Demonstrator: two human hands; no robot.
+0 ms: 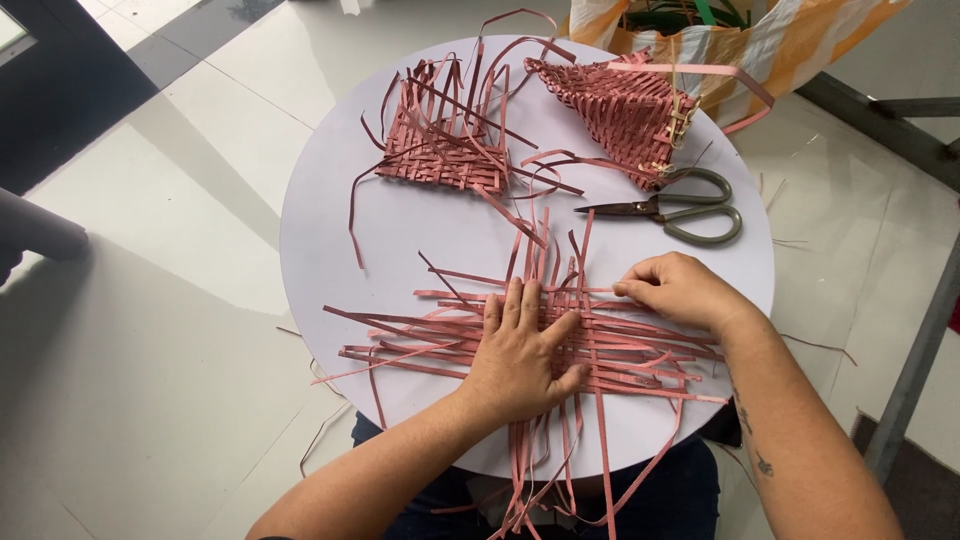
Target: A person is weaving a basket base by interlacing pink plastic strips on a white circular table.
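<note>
**Holding the weave flat while one strip is set**

The left hand lies palm down, fingers spread, pressing on the loose mat of thin pinkish-red woven strips at the near side of the round white table; the right hand pinches the end of one horizontal strip at the mat's upper right edge, thumb and fingertips closed on it. To do this well, I judge the flat hand should bear on the crossings just beside the strip in hand, so the upright strips do not slide apart; the pinched strip wants to run straight and sit snug against its neighbour, without buckling. Beyond the mat lie a half-made square pink basket base, a pink woven cone-shaped piece and grey-handled metal scissors, well apart from both hands; a yellow and white woven bag stands past the table's far edge.
</note>
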